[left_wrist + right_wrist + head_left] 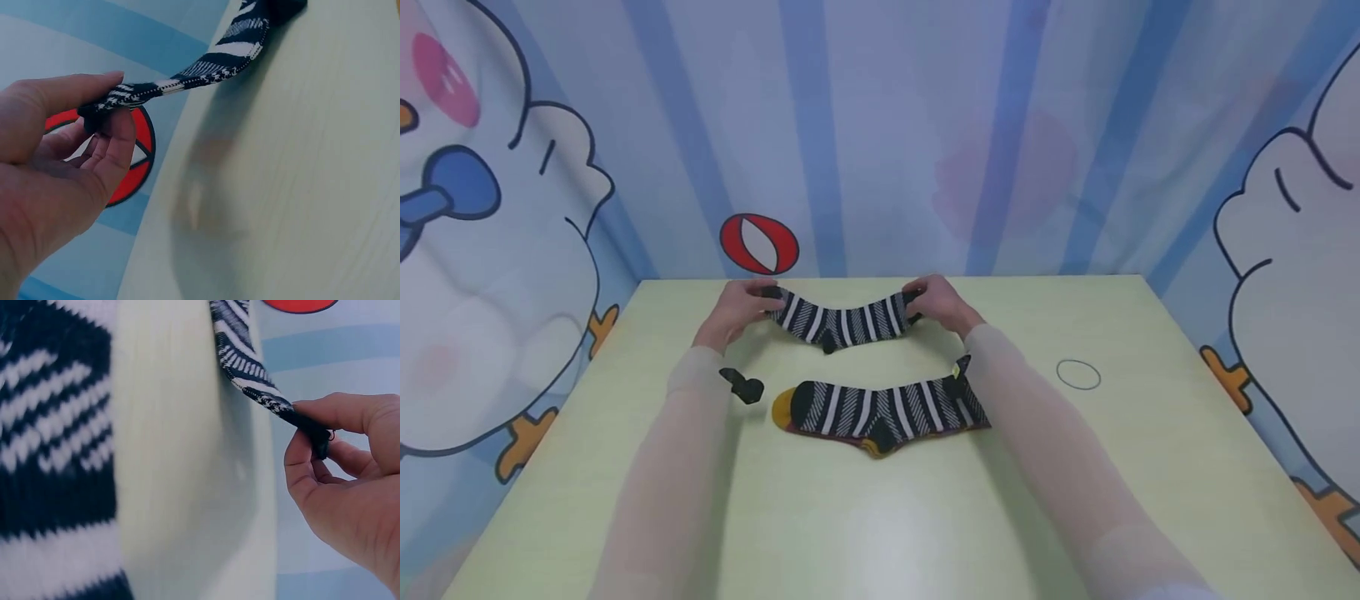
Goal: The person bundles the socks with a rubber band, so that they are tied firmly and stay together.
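A black-and-white striped sock [859,327] hangs between my two hands near the table's far edge, sagging in the middle with its dark heel lowest. My left hand [741,308] pinches its left end between thumb and fingers; in the left wrist view that dark end curls under the thumb. At the other end, my right hand [942,302] pinches the dark tip [310,429] of the sock. Closer to me lies a flat stack of socks [887,412], a striped one on top, with mustard and reddish edges showing beneath. My right forearm covers the stack's right end.
A thin ring-shaped band [1078,374] lies on the pale table [865,525], right of my right forearm. Behind the table hangs a blue striped curtain [895,142] with cartoon figures at both sides. A small black wrist device [743,386] juts from my left sleeve.
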The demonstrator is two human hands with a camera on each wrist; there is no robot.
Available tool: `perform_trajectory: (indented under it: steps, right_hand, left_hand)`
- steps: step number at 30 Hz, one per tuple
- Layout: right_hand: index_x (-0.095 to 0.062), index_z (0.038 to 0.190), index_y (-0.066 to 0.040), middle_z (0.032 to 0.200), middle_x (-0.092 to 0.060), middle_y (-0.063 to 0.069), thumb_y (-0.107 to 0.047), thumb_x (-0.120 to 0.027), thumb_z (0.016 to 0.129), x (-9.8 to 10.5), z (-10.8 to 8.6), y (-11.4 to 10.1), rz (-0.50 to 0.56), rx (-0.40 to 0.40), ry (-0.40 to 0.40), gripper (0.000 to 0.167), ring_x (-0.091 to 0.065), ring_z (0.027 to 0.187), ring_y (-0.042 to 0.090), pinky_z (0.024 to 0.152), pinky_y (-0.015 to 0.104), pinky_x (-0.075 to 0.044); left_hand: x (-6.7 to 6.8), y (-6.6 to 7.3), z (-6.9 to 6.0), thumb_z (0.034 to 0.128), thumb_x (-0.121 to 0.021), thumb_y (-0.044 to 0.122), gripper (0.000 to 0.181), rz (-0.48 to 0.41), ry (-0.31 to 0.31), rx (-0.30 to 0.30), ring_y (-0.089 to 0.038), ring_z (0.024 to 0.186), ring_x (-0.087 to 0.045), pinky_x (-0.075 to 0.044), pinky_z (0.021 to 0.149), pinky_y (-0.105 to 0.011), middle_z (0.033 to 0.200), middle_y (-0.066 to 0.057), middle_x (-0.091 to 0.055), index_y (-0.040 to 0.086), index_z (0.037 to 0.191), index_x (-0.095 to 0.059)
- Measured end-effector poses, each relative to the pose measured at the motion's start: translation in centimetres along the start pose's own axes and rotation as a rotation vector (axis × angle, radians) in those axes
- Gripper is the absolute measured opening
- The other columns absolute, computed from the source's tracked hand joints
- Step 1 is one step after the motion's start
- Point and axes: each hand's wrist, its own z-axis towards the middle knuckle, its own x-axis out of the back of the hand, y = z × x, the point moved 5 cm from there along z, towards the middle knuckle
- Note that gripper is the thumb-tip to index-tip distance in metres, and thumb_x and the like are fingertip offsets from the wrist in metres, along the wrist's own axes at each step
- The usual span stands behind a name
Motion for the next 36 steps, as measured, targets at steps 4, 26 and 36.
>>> perform_trajectory:
  steps: [4,26,36]
  right_hand:
    - [-0.052,0.142,0.001,0.148,-0.044,0.019,0.001,-0.066,0.089,0.9,-0.9,-0.5,-0.038,0.038,0.000,0.054,-0.050,0.125,0.034,0.097,0.048,-0.047]
    - [-0.052,0.142,0.001,0.136,-0.050,0.022,-0.005,-0.067,0.090,5.4,-7.3,-0.3,-0.087,0.054,-0.002,0.055,-0.051,0.116,0.035,0.098,0.054,-0.044]
    - [-0.053,0.141,0.000,0.139,-0.051,0.020,-0.007,-0.069,0.089,6.9,-10.9,-0.5,-0.095,0.062,-0.021,0.055,-0.053,0.118,0.034,0.096,0.048,-0.046]
  left_hand:
    - [-0.7,0.8,-0.3,0.0931,-0.070,0.006,0.056,-0.016,-0.003,-0.032,-0.028,0.120,-0.051,-0.046,0.102,-0.042,0.141,-0.019,-0.049,0.002,0.145,-0.049]
    - [-3.4,3.5,-4.8,0.0906,-0.072,0.008,0.053,0.023,-0.066,-0.151,-0.032,0.116,-0.052,-0.048,0.098,-0.045,0.134,-0.021,-0.053,-0.002,0.139,-0.052]
    - [-5.4,5.2,-7.7,0.0894,-0.073,0.010,0.054,0.093,-0.153,-0.165,-0.033,0.115,-0.053,-0.046,0.101,-0.046,0.135,-0.021,-0.053,-0.001,0.138,-0.053]
